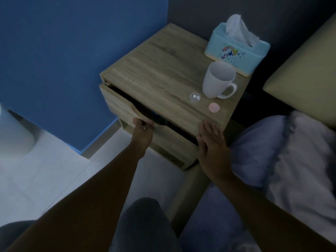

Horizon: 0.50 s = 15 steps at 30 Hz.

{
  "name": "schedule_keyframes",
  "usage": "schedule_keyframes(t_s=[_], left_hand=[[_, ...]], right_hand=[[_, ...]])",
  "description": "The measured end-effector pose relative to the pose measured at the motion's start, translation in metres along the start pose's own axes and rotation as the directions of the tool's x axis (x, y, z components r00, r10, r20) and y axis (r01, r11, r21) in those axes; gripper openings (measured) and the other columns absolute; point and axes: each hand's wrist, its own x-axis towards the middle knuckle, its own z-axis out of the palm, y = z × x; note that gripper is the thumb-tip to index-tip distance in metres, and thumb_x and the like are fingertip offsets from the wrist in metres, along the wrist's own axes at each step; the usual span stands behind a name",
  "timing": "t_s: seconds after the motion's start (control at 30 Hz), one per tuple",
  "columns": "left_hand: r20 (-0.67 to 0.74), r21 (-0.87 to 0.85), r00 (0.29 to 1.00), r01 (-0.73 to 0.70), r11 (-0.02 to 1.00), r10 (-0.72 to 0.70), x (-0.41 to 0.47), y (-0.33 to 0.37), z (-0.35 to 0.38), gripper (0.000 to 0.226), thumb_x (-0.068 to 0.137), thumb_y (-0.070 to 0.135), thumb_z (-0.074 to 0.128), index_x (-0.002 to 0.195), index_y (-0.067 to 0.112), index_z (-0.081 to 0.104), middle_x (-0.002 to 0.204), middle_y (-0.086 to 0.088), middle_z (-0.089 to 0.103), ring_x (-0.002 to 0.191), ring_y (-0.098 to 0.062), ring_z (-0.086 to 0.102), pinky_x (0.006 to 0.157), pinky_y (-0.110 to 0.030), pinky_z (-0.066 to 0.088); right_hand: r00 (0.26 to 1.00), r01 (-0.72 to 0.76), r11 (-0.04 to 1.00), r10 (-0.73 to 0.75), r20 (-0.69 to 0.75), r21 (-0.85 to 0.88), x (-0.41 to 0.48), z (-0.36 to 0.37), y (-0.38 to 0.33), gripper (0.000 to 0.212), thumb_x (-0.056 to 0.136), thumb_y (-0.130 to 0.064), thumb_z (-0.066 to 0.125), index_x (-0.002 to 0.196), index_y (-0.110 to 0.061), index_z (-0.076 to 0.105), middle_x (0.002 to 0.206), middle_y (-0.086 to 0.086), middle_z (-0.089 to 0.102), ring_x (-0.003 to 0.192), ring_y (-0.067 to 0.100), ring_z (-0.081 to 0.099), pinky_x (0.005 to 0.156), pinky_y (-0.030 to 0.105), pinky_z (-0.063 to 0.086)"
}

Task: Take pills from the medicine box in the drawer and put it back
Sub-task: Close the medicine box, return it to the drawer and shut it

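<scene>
Dimly lit, the scene shows a wood-grain bedside cabinet standing between a blue wall on the left and a bed with a pale grey-blue pillow on the right. Its upper wooden drawer is pulled partly out, leaving a dark gap under the cabinet top. A small patch of blue shows inside that gap near the middle; whether it is the medicine box cannot be told, since the interior is too dark.

The left hand has its fingers curled over the notched top edge of the drawer front, its grip clamped on that edge. The right hand lies flat with fingers spread apart, touching the near right corner of the cabinet, holding nothing.

On the cabinet top, near the front edge, sits a small clear round capsule with two white pills inside. Just right of it stands a white ceramic mug, handle facing right, and a small pink round disc lies nearer the edge. At the far right corner is a light blue plastic tissue box with white tissue sticking up.
</scene>
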Motion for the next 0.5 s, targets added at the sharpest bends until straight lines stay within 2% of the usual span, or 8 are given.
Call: schedule_keyframes(t_s=[0.1,0.27,0.4,0.5], left_hand=[[-0.050,-0.036,0.998,-0.039,0.999,0.037,0.006,0.000,0.014,0.062,0.098,0.040,0.048,0.148,0.014,0.022,0.149,-0.009,0.040,0.136,-0.029,0.040,0.112,-0.051,0.037],[-0.094,-0.085,0.991,-0.107,0.991,0.099,0.014,-0.002,0.029,0.051,0.098,0.039,0.048,0.143,0.023,0.031,0.130,0.011,0.044,0.123,-0.015,0.042,0.099,-0.030,0.035],[-0.084,-0.101,0.991,-0.114,0.988,0.105,0.021,-0.001,0.035,0.050,0.099,0.035,0.048,0.144,0.021,0.031,0.144,0.000,0.046,0.128,-0.018,0.043,0.106,-0.036,0.037],[-0.090,-0.106,0.990,-0.123,0.987,0.113,0.020,-0.003,0.037,0.055,0.099,0.037,0.046,0.149,0.023,0.027,0.151,-0.002,0.041,0.136,-0.019,0.038,0.110,-0.037,0.034]], right_hand=[[1.000,0.025,1.000,-0.025,-0.014,-0.003,-0.001,0.004,0.003,0.043,0.102,-0.014,0.051,0.144,-0.003,0.051,0.152,0.015,0.048,0.146,0.032,0.039,0.122,0.051,0.027],[0.996,0.047,0.998,-0.050,-0.076,-0.033,-0.003,0.008,0.004,0.044,0.099,-0.013,0.050,0.141,-0.002,0.054,0.149,0.016,0.052,0.143,0.034,0.043,0.120,0.053,0.030],[0.996,0.051,0.997,-0.054,-0.075,-0.050,-0.003,0.009,0.005,0.045,0.098,-0.010,0.052,0.142,-0.003,0.053,0.151,0.015,0.050,0.144,0.033,0.041,0.120,0.052,0.030],[0.995,0.057,0.997,-0.062,-0.084,-0.056,-0.004,0.010,0.006,0.045,0.097,-0.011,0.051,0.142,-0.002,0.054,0.150,0.015,0.050,0.144,0.033,0.041,0.120,0.052,0.030]])
